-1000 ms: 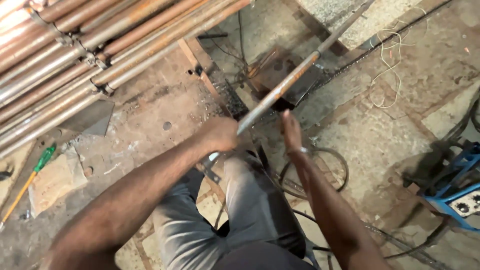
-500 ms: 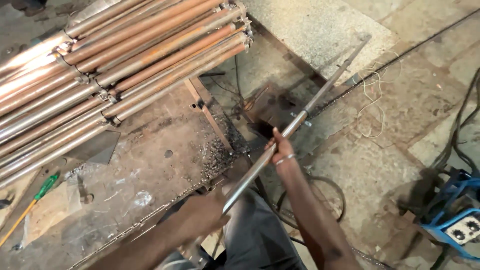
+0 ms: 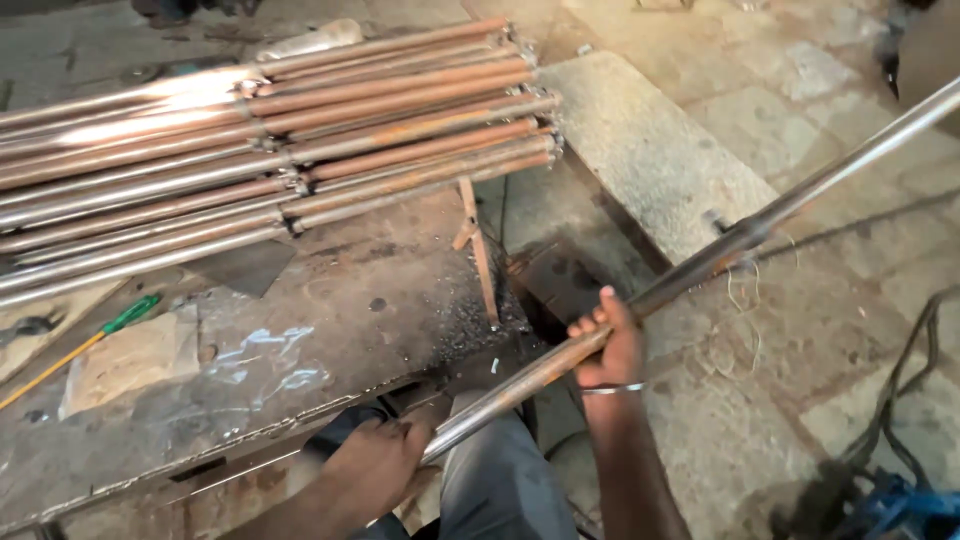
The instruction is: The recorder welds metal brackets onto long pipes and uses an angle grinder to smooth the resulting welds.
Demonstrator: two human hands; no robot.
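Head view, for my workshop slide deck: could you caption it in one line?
Both hands, left hand and right hand, grip a long steel pipe beside a workbench stacked with rusty pipes.

You're holding a long steel pipe (image 3: 700, 265) slanting up to the right, left hand (image 3: 375, 465) at its near end, right hand (image 3: 610, 345) further up. Left of it, the rusty workbench (image 3: 330, 330) is blocking you, with stacked pipes (image 3: 270, 150) filling its far half (ends jutting toward the stone slab (image 3: 650, 150)). The bare concrete floor (image 3: 800, 330) to the right is lying open. Black cables (image 3: 900, 400) are crowding the lower right corner.
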